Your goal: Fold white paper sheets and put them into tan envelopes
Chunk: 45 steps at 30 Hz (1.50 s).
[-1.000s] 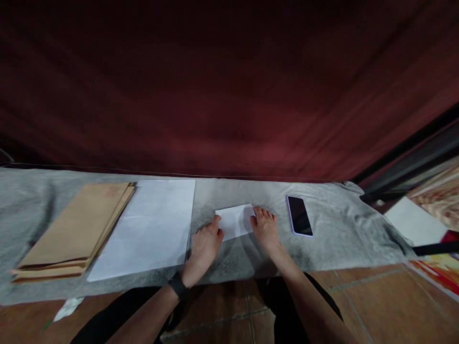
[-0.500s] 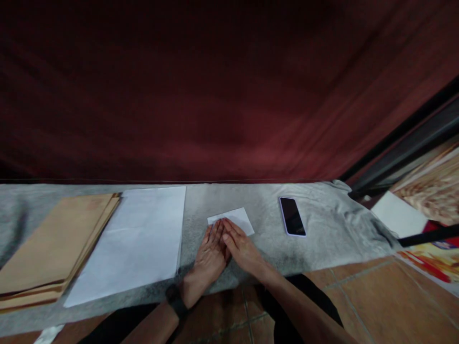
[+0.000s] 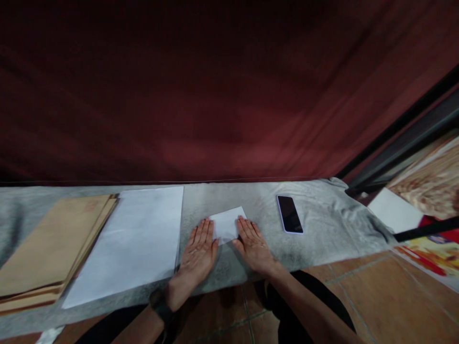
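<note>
A small folded piece of white paper (image 3: pixel 225 227) lies flat on the grey cloth, tilted a little. My left hand (image 3: pixel 200 246) rests palm down on its left edge, fingers stretched out and the thumb a bit apart. Over the right edge lies my right hand (image 3: pixel 251 242), also flat, with its fingers extended. The paper's middle shows between the two hands; both side edges are partly hidden under the fingers.
Left of my hands is a stack of large white sheets (image 3: pixel 132 243), and beyond it several brown envelopes or paper pieces (image 3: pixel 53 243). A phone (image 3: pixel 289 214) lies to the right on the grey cloth (image 3: pixel 330 229). A dark red curtain (image 3: pixel 215 119) hangs behind.
My hands were together, fingertips meeting over the paper's near part. They have slid apart to its left and right edges, uncovering the middle.
</note>
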Available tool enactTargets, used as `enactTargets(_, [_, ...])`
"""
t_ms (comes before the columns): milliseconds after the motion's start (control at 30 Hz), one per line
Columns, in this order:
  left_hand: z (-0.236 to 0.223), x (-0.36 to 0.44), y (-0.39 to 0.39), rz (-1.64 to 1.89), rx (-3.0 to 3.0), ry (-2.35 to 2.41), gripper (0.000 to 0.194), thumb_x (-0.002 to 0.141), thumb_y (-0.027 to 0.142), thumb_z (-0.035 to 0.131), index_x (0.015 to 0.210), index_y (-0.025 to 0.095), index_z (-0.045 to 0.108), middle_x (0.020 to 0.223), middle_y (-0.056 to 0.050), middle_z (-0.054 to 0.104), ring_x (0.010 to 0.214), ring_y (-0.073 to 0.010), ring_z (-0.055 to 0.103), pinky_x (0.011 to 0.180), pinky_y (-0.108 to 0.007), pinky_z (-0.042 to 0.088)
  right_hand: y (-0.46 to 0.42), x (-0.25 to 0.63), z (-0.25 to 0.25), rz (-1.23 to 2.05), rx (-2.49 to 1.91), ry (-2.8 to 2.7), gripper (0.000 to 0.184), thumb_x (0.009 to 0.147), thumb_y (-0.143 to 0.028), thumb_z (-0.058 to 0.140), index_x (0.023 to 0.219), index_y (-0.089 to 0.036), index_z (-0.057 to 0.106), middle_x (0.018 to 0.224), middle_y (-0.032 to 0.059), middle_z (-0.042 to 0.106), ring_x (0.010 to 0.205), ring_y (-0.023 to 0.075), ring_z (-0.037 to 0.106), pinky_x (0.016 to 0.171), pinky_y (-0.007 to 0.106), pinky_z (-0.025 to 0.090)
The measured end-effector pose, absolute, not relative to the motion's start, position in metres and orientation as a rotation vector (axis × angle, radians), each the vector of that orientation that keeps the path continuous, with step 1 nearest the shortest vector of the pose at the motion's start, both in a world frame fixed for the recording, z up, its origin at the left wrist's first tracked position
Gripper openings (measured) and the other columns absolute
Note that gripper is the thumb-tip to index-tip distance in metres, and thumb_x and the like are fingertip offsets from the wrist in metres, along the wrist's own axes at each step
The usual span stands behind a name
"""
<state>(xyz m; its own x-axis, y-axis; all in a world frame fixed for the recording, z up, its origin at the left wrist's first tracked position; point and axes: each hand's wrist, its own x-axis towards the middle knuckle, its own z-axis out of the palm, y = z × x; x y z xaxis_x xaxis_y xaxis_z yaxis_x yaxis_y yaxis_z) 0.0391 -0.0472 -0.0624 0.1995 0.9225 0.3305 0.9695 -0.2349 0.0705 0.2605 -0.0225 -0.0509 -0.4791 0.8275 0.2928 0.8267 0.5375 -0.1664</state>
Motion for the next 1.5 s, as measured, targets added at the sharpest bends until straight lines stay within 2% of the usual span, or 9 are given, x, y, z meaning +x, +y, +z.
enactTargets(200, [-0.049,0.034,-0.05,-0.314,-2.324,-1.909,0.058,0.099,0.03,0.032,0.151,0.005,0.041,0.159,-0.013,0.038,0.149,-0.0258,0.035,0.123,-0.046,0.027,-0.019,0.275,-0.049,0.046,-1.489,-2.434,0.061,0.106,-0.047,0.032,0.158,-0.014,0.03,0.16,0.013,0.038,0.149,0.0266,0.034,0.122,0.05,0.03])
enactTargets(467, [-0.026,0.039,-0.044,-0.199,-2.336,-1.983,0.055,0.095,0.025,0.039,0.146,0.007,0.05,0.154,-0.015,0.047,0.145,-0.0298,0.041,0.123,-0.051,0.025,-0.009,0.265,-0.027,0.122,-1.594,-2.329,0.056,0.108,-0.043,0.028,0.147,-0.01,0.05,0.155,0.0132,0.046,0.148,0.0291,0.036,0.122,0.052,0.028])
enactTargets(633, [-0.016,0.045,-0.04,-0.135,-2.338,-1.943,0.053,0.094,0.023,0.04,0.141,0.004,0.054,0.148,-0.018,0.054,0.141,-0.0325,0.047,0.123,-0.053,0.026,0.0,0.241,-0.018,0.215,-1.417,-2.389,0.051,0.108,-0.038,0.028,0.152,-0.016,0.043,0.158,0.0073,0.042,0.147,0.0224,0.038,0.122,0.045,0.031])
enactTargets(833, [-0.015,0.046,-0.033,-0.264,-2.308,-1.906,0.047,0.093,0.019,0.04,0.131,0.002,0.062,0.139,-0.022,0.061,0.137,-0.0351,0.051,0.122,-0.055,0.027,0.002,0.222,-0.03,0.199,-1.35,-2.429,0.048,0.108,-0.035,0.03,0.15,-0.018,0.046,0.158,0.005,0.042,0.147,0.0213,0.038,0.123,0.044,0.03])
enactTargets(933, [-0.021,0.053,-0.025,-0.358,-2.327,-1.876,0.05,0.097,0.022,0.034,0.136,0.002,0.057,0.143,-0.021,0.058,0.14,-0.0317,0.048,0.121,-0.051,0.031,0.002,0.22,-0.035,0.158,-1.355,-2.432,0.047,0.108,-0.032,0.031,0.151,-0.02,0.044,0.159,0.0037,0.041,0.147,0.0204,0.037,0.124,0.043,0.028])
enactTargets(1033, [-0.03,0.067,-0.017,-0.442,-2.456,-1.837,0.055,0.101,0.03,0.029,0.147,0.005,0.044,0.152,-0.018,0.05,0.143,-0.0265,0.045,0.119,-0.046,0.036,0.001,0.222,-0.039,0.109,-1.328,-2.469,0.049,0.106,-0.03,0.035,0.154,-0.018,0.038,0.159,0.0052,0.04,0.148,0.0207,0.036,0.124,0.042,0.027])
enactTargets(1200, [-0.046,0.085,-0.015,-0.53,-2.455,-1.872,0.064,0.103,0.045,0.029,0.156,0.009,0.03,0.159,-0.017,0.039,0.15,-0.0258,0.034,0.122,-0.048,0.03,0.001,0.224,-0.044,-0.004,-1.323,-2.53,0.056,0.103,-0.026,0.041,0.157,-0.014,0.031,0.16,0.0101,0.038,0.15,0.0219,0.032,0.125,0.042,0.024])
enactTargets(1333, [-0.051,0.084,-0.017,-0.513,-2.411,-1.895,0.068,0.102,0.048,0.031,0.156,0.006,0.029,0.16,-0.019,0.036,0.151,-0.028,0.029,0.123,-0.049,0.027,0.006,0.229,-0.044,0.007,-1.399,-2.526,0.053,0.105,-0.026,0.036,0.157,-0.017,0.031,0.163,0.0093,0.032,0.151,0.0219,0.029,0.125,0.044,0.024])
enactTargets(1500, [-0.051,0.077,-0.018,-0.462,-2.358,-1.926,0.071,0.101,0.05,0.033,0.155,0.004,0.032,0.16,-0.021,0.035,0.151,-0.0304,0.029,0.122,-0.052,0.027,0.016,0.238,-0.043,0.035,-1.528,-2.438,0.052,0.106,-0.03,0.031,0.156,-0.015,0.036,0.161,0.0099,0.035,0.15,0.0227,0.031,0.123,0.046,0.026])
